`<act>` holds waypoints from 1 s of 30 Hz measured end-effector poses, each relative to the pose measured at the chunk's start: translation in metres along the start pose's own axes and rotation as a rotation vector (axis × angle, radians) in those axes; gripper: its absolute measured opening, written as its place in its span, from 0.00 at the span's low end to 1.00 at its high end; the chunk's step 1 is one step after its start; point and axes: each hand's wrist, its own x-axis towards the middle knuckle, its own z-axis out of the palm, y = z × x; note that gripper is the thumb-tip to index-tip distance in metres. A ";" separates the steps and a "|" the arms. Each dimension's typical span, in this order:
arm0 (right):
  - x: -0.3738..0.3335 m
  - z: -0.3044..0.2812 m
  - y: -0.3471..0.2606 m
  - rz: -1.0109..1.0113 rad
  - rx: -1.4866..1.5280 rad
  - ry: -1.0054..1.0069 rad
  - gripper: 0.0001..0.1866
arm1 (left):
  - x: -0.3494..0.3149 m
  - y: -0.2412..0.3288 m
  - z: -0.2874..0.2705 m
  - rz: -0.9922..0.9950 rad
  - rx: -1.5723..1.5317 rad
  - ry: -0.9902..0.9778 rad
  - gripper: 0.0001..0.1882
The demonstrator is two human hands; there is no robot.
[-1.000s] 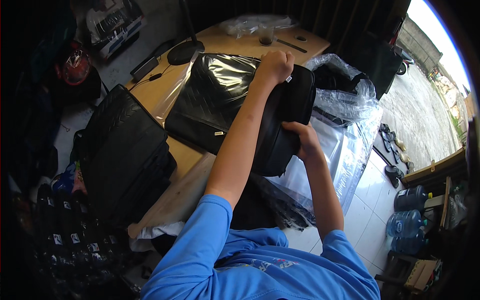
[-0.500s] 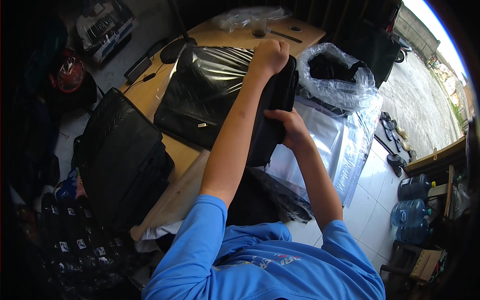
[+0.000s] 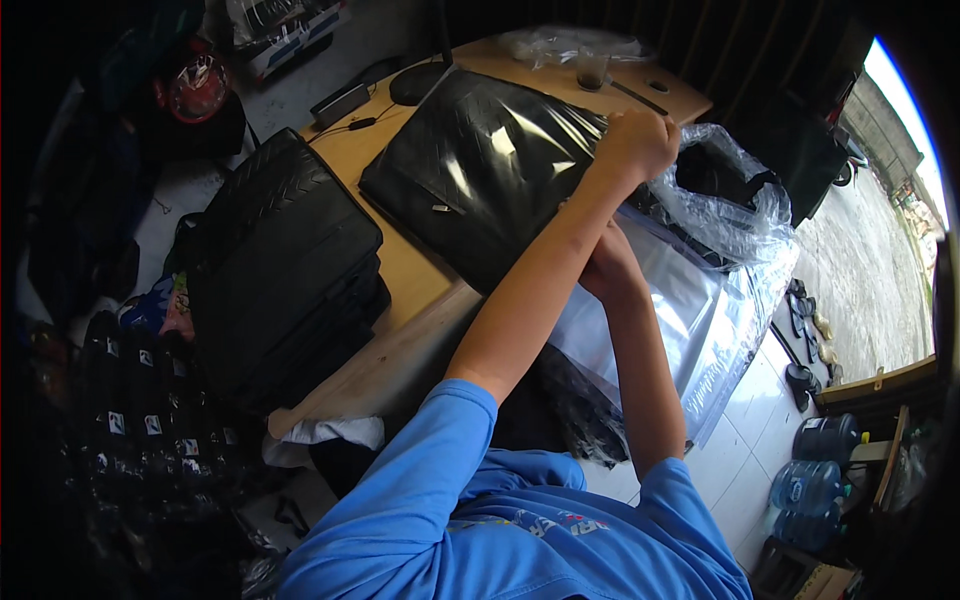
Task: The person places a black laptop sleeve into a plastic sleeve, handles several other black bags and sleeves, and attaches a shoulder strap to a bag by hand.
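Observation:
A flat black bag in a glossy clear plastic sleeve lies on the wooden table, a small light tag showing through. My left hand is closed in a fist at the sleeve's right end, where the taut plastic wrinkles run toward it. Close below, my right hand is at the bag's near right side. My left forearm crosses in front of it and hides its fingers. Under my right forearm lies a stack of flat clear plastic sleeves.
Black bags are piled at the table's left. A crumpled clear plastic bag with dark contents sits at the right. A glass stands on the table's far part. Water bottles and footwear are on the floor at right.
My left hand has moved right, beyond the bag's corner. The right hand has gone behind the left forearm. The black bag's open-looking side is now out of sight, and the whole view has shifted.

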 end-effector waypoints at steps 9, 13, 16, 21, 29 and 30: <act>-0.024 -0.008 0.015 -0.098 0.307 0.027 0.14 | -0.077 0.019 -0.019 0.290 0.497 0.365 0.15; -0.029 -0.020 0.031 -0.204 0.345 -0.106 0.17 | -0.110 0.036 -0.034 0.063 0.530 -0.241 0.12; -0.033 -0.019 0.032 -0.257 0.284 -0.128 0.16 | -0.114 0.030 -0.038 0.181 0.535 -0.250 0.10; -0.035 -0.023 0.023 -0.285 0.359 -0.197 0.13 | -0.110 0.042 -0.036 0.520 0.545 -0.249 0.08; -0.017 -0.003 -0.027 -0.044 0.213 0.057 0.10 | -0.121 0.119 -0.039 0.596 0.547 -0.147 0.10; -0.015 -0.007 -0.024 -0.046 0.210 0.056 0.10 | -0.123 0.122 -0.037 0.597 0.546 -0.144 0.10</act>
